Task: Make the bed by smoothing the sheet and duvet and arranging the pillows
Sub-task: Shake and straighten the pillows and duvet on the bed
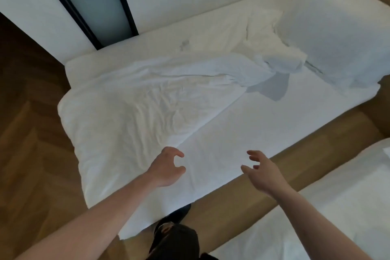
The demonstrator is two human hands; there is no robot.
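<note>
Both hands are loose and hold nothing: left hand [166,168] by the duvet [130,107] edge, right hand [261,170] at 3 o'clock over the sheet [242,133].

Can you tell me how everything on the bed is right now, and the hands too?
duvet: crumpled, pushed to the far side, folded back off the near half of the bed.
sheet: bare and mostly smooth on the near half.
pillows: two, propped at the head end, one behind the other.
left hand: fingers curled, grip empty, over the duvet's edge.
right hand: fingers spread, holding nothing, above the sheet's near edge.
</note>
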